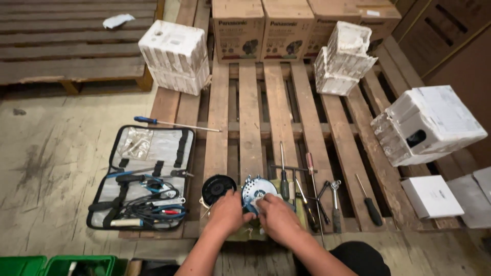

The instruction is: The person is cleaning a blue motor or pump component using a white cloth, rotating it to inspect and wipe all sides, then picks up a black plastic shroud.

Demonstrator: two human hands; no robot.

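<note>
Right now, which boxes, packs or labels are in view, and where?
Cardboard boxes: brown row of cartons at the pallet's far edge, dark product pictures on front.
White foam blocks: chunky packing pieces, far left, far middle and right of the pallet.
White flat box: square, pallet's near right edge.
No screens or signs.

Round metal part [257, 190]: lower half hidden under both hands; grip on it can't be judged. Left hand [228, 212] and right hand [276, 217]: fingertips not visible, forearms cut off at bottom edge. Green bins [61, 266] cropped by bottom edge. Tool pouch [140, 176]: contents too small and tangled to ID. Cardboard boxes [302, 25]: tops cut off at upper edge.
</note>
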